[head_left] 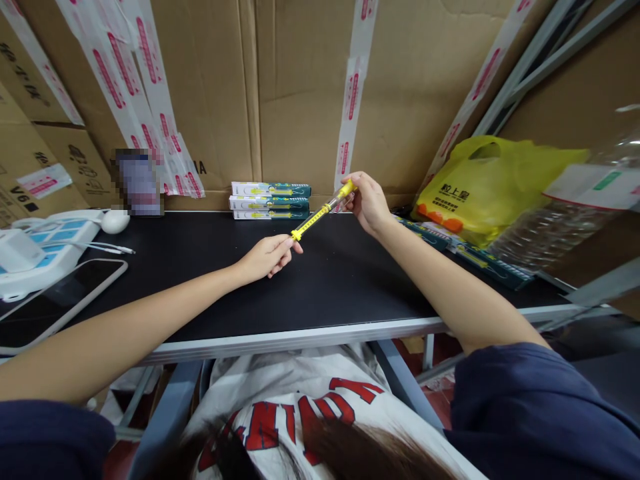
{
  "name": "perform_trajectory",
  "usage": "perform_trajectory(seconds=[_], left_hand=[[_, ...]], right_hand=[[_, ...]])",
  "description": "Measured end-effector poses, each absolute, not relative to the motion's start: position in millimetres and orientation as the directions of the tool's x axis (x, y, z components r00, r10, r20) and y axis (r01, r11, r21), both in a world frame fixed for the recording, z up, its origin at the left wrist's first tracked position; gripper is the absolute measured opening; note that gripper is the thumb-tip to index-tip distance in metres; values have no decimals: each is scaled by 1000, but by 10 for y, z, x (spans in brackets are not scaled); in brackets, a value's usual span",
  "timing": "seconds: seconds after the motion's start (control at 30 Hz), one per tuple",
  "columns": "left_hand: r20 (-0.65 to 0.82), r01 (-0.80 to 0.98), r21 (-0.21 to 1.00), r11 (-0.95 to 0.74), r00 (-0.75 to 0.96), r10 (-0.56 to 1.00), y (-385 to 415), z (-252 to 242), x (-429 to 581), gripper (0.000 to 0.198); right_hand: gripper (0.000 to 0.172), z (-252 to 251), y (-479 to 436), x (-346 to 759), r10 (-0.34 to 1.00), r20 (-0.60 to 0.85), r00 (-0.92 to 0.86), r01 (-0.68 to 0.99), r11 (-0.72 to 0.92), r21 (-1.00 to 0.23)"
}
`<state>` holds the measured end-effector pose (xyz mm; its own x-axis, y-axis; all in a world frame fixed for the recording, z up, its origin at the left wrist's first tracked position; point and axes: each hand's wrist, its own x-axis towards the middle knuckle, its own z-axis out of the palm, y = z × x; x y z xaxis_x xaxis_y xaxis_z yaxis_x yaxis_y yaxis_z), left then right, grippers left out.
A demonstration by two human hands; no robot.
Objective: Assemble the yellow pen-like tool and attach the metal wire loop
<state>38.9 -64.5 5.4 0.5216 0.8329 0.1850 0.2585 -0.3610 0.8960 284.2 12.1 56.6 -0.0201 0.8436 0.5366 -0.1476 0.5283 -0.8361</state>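
Both hands hold one slim yellow pen-shaped tool tilted above the black tabletop, its right end higher. It has a clear section and a row of dark marks along its barrel; its exact kind I cannot tell. My left hand pinches the lower end between thumb and fingers. Around the upper yellow end, the fingers of my right hand are closed. Behind the tool, a stack of several slim printed boxes stands against the cardboard, each with a yellow tool pictured on it.
To the left lie a phone, a power strip with white cables and a white ball-like object. At right are a yellow plastic bag, more printed boxes and a clear plastic bottle. Cardboard walls the back.
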Motion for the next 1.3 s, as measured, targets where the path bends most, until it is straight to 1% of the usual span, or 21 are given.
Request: perform_trajectory(seconds=[0.1,0.23,0.33,0.43,0.5,0.6,0.73,0.93,1.07,1.2,1.3], left_hand=[[149,199,937,-287,515,844,-630,60,413,27],[95,132,971,-199,553,828,-631,77,421,31],[127,173,950,-258,540,832,-633,72,409,30],[232,262,877,-403,505,832,-638,67,391,24],[277,323,827,-460,478,833,-644,74,382,21],[281,391,794,-465,442,852,-651,88,374,20],[266,428,778,-460,438,858,-659,87,372,19],[326,464,727,-506,415,849,-700,103,381,22],[336,476,729,-491,376,864,-704,125,383,22],[309,428,768,-476,402,862,-695,121,378,26],[307,465,731,-499,429,850,-688,106,378,25]], right_hand=[[22,561,126,2844,850,524,-41,-148,514,-845],[21,561,128,2840,858,513,-40,-160,501,-851],[22,564,118,2837,855,516,-48,-156,503,-850],[27,565,110,2842,849,523,-68,-143,511,-848],[31,567,112,2850,844,530,-77,-129,519,-845],[33,574,119,2861,837,543,-67,-122,533,-837],[32,577,106,2845,834,547,-65,-117,538,-835],[35,567,53,2792,824,559,-93,-83,554,-829],[42,568,51,2800,814,570,-110,-72,566,-822],[45,572,63,2824,803,584,-118,-71,579,-812],[47,573,58,2829,797,592,-118,-78,587,-806]])
